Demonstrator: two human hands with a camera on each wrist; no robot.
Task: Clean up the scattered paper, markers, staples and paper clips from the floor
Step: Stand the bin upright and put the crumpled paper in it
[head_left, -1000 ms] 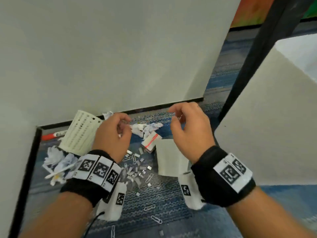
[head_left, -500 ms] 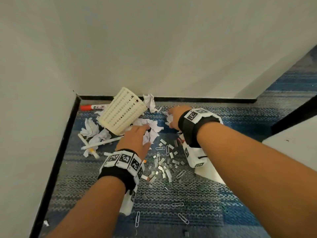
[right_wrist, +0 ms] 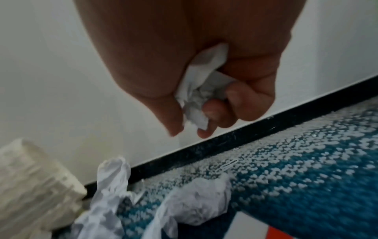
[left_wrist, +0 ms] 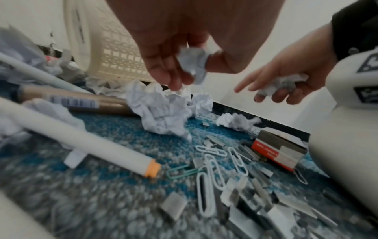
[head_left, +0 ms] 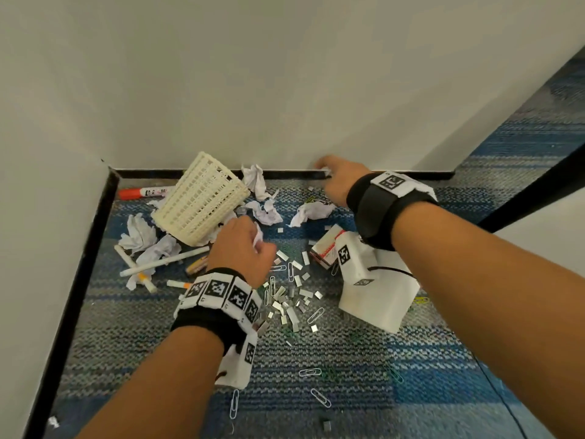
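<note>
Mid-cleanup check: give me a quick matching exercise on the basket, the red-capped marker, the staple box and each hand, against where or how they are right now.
1. basket
2. red-capped marker
3. staple box
4. left hand
5. right hand

A. along the baseboard, in the corner
B. holding crumpled paper, near the baseboard
C. tipped on its side
D. under the right wrist
E. holding crumpled paper, beside the basket

Pairs: 1-C, 2-A, 3-D, 4-E, 5-B
</note>
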